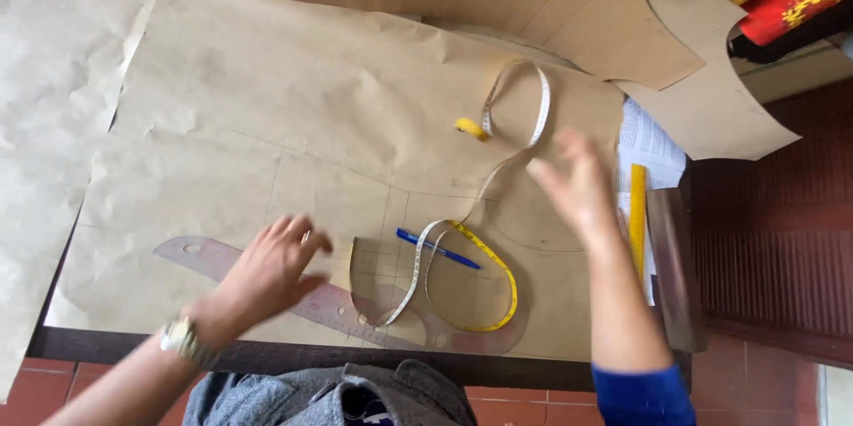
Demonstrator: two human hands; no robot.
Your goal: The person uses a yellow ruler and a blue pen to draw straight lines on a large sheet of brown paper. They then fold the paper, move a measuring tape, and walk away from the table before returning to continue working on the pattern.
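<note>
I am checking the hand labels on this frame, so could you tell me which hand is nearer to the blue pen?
The left hand. It hovers just left of the blue pen, over the clear curved ruler. The right hand is raised farther off, up and to the pen's right.

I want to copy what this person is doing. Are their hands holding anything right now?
Nothing is held. The left hand lies open over the clear plastic curved ruler; the right hand is open, blurred, above the brown paper.

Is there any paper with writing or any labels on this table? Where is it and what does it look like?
Printed sheet: white paper with dark lines of text, at the table's right edge, partly under the brown pattern paper, beside the right hand.
Measuring tape: yellow and white strip with small markings, looped near the blue pen.
</note>
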